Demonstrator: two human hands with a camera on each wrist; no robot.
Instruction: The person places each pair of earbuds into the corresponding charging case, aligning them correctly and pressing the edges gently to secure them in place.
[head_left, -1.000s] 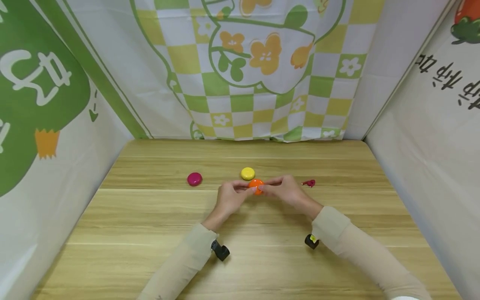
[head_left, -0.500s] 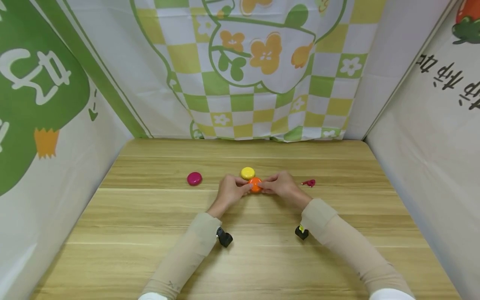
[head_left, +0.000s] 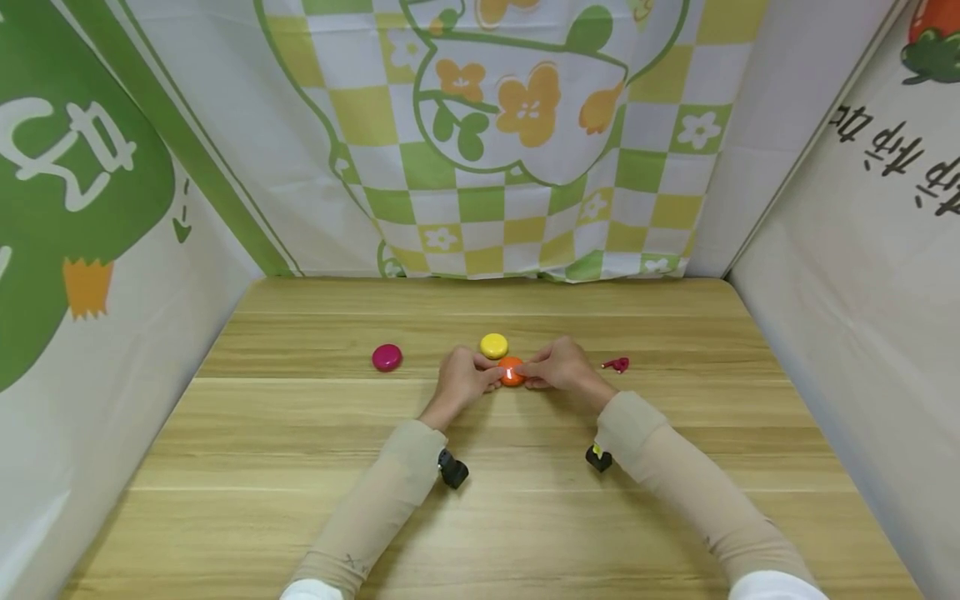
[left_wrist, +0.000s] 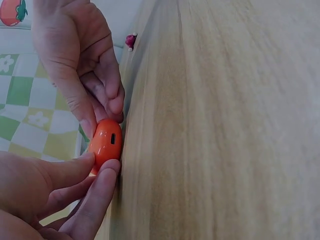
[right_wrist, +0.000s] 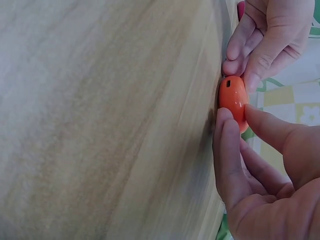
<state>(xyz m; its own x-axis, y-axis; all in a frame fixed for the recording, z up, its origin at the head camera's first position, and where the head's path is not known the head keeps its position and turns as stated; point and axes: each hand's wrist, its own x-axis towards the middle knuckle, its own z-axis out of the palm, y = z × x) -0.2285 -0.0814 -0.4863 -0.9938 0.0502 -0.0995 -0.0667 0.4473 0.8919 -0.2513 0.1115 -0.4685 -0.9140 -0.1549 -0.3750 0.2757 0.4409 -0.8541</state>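
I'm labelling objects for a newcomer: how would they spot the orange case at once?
On the wooden table, look mid-way back, where the left hand and right hand meet. The orange case is pinched between them, in front of the yellow case. Unlike the pink case, it is held.

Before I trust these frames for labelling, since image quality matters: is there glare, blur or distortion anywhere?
Head view: sharp, wide-angle bending at the walls, and a small bright glare spot on the orange case between both hands. Left wrist view: the case and its slot are crisp, the wooden table soft and streaky. Right wrist view: a glossy highlight on the case, with the near tabletop blurred.
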